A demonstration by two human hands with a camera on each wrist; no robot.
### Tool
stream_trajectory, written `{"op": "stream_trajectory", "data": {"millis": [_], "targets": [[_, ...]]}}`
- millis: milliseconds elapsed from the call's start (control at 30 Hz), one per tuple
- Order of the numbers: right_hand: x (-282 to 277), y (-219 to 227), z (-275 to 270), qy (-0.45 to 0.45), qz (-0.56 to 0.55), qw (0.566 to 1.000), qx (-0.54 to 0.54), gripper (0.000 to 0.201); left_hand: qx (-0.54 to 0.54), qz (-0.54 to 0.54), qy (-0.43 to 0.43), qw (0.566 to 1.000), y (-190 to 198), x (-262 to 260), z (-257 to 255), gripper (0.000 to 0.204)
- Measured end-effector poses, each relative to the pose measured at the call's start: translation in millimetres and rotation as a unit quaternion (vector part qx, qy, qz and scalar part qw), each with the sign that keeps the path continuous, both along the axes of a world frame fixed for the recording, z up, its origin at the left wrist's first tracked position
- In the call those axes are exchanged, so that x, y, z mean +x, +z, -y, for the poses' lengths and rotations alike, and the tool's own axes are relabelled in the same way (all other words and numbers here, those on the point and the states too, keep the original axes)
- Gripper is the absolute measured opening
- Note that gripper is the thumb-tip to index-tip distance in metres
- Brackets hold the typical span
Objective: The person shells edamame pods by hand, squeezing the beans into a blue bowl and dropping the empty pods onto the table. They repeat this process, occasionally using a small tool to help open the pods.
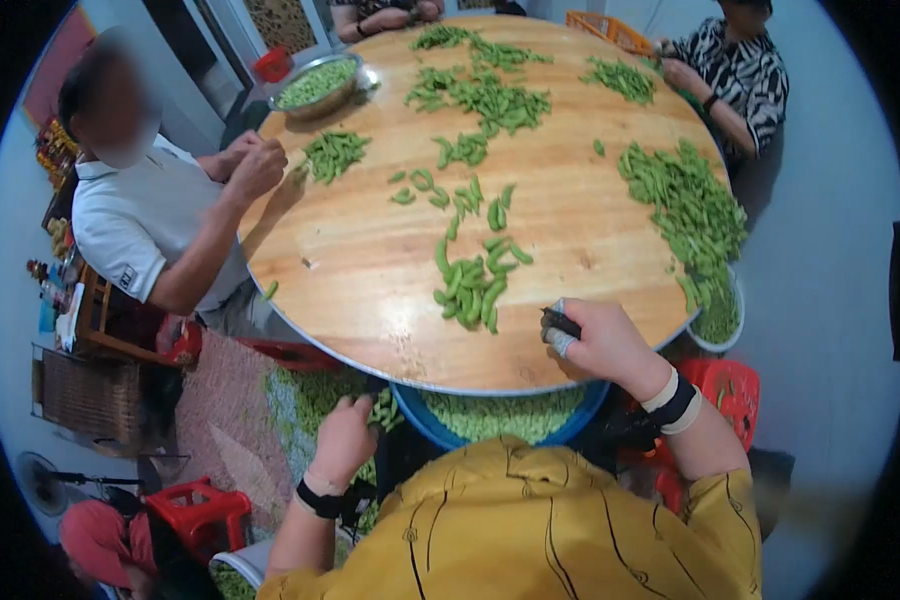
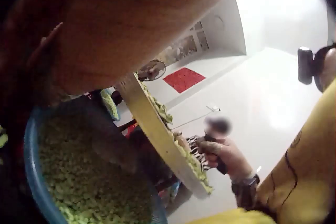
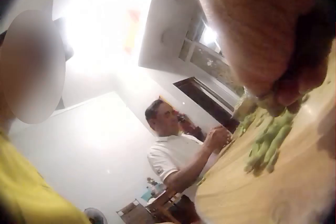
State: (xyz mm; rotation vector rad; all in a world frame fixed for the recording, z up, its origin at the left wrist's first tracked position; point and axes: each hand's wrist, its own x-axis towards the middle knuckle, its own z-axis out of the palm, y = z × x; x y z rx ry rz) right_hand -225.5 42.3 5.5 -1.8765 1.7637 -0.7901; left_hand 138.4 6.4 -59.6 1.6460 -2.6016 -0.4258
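Note:
In the head view my right hand (image 1: 610, 345) grips a dark object (image 1: 561, 322) above the table's near right side; grey wrapping covers some fingertips. A pile of green pods (image 1: 470, 290) lies to its left on the wooden table (image 1: 370, 300). Below the table edge, my left hand (image 1: 345, 440) has bent fingers beside some green pods (image 1: 385, 410); whether it holds any is unclear. Between the hands, a blue basin (image 1: 402, 400) contains shelled beans. The left wrist view shows the basin's rim (image 2: 32, 171) and my right hand (image 2: 228, 155) with the dark object.
More pods (image 1: 680, 200) are heaped at the table's right, above a white bowl (image 1: 738, 310). A metal bowl (image 1: 320, 103) of beans stands at the far left. People sit around the table. Red stools (image 1: 200, 510) and scattered green pieces (image 1: 315, 395) are on the floor.

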Motion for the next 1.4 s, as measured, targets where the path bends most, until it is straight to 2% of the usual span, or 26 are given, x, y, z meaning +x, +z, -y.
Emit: {"op": "stream_trajectory", "data": {"millis": [67,133,200,267,300,367,433,533,633,700,733,767,800,867,933,967,1000,1067,1100,1133,1200,1267,1333,1400], "targets": [[-11,-3,30,-0.003,-0.018,1.0,-0.011,0.016,0.057,-0.033,-0.025,0.997,-8,5,9,0.024],[-12,-2,64,-0.005,-0.03,0.999,-0.017,0.015,0.135,-0.065,-0.028,0.988,14,-6,13,0.026],[-8,-4,88,-0.068,-0.085,0.993,-0.044,0.014,0.132,-0.096,-0.053,0.985,21,-13,17,0.027],[-7,-14,101,-0.066,-0.105,0.992,-0.017,0.014,0.137,-0.132,-0.065,0.98,32,-19,18,0.026],[-7,-17,103,-0.067,-0.123,0.99,0.017,0.015,0.135,-0.134,-0.065,0.98,31,-21,18,0.026],[-7,-18,105,-0.069,-0.131,0.989,0.02,0.016,0.151,-0.173,-0.077,0.97,26,-23,18,0.024],[-6,-17,105,-0.07,-0.138,0.988,0.028,0.016,0.163,-0.166,-0.085,0.969,29,-26,18,0.025],[-2,-12,101,-0.073,-0.12,0.99,0.02,0.017,0.176,-0.165,-0.1,0.965,40,-27,16,0.025],[-6,-12,90,-0.12,-0.108,0.987,-0.012,0.02,0.176,-0.185,-0.148,0.955,60,-39,17,0.026],[-9,-14,79,-0.085,-0.009,0.995,-0.05,0.019,0.247,-0.195,-0.12,0.941,77,-49,20,0.026],[-7,-13,71,-0.107,-0.011,0.993,-0.052,0.019,0.25,-0.19,-0.142,0.939,79,-56,22,0.026],[-1,-12,61,-0.096,0.131,0.986,0.039,0.019,0.258,-0.266,-0.129,0.92,79,-63,21,0.025],[6,-10,52,-0.078,0.272,0.951,0.123,0.019,0.266,-0.341,-0.113,0.895,78,-68,20,0.025],[25,21,26,-0.089,0.368,0.896,0.231,0.018,0.269,-0.361,-0.146,0.881,77,-84,21,0.026],[30,22,8,-0.057,0.397,0.88,0.252,0.019,0.076,-0.328,-0.168,0.927,99,-105,20,0.028],[30,14,1,-0.028,0.395,0.888,0.233,0.023,0.029,-0.326,-0.21,0.921,94,-111,22,0.032],[31,12,-6,-0.029,0.397,0.887,0.236,0.023,0.032,-0.324,-0.21,0.922,89,-117,23,0.032],[34,13,-20,-0.014,0.374,0.915,0.151,0.021,0.173,-0.34,-0.23,0.895,86,-130,22,0.029],[31,21,-26,-0.023,0.334,0.932,0.138,0.023,0.308,-0.367,-0.163,0.863,92,-135,17,0.025],[28,20,-29,-0.024,0.341,0.929,0.145,0.023,0.316,-0.362,-0.157,0.863,93,-139,14,0.025],[28,12,-39,-0.058,0.379,0.914,0.131,0.023,0.424,-0.429,-0.107,0.79,90,-141,8,0.019],[28,14,-46,-0.077,0.401,0.9,0.152,0.021,0.414,-0.411,-0.108,0.805,88,-144,4,0.017],[31,13,-52,-0.109,0.427,0.887,0.133,0.017,0.422,-0.461,-0.056,0.779,82,-144,-4,0.016],[29,7,-60,-0.064,0.417,0.896,0.141,0.018,0.412,-0.472,-0.043,0.779,83,-143,-13,0.016]]}}
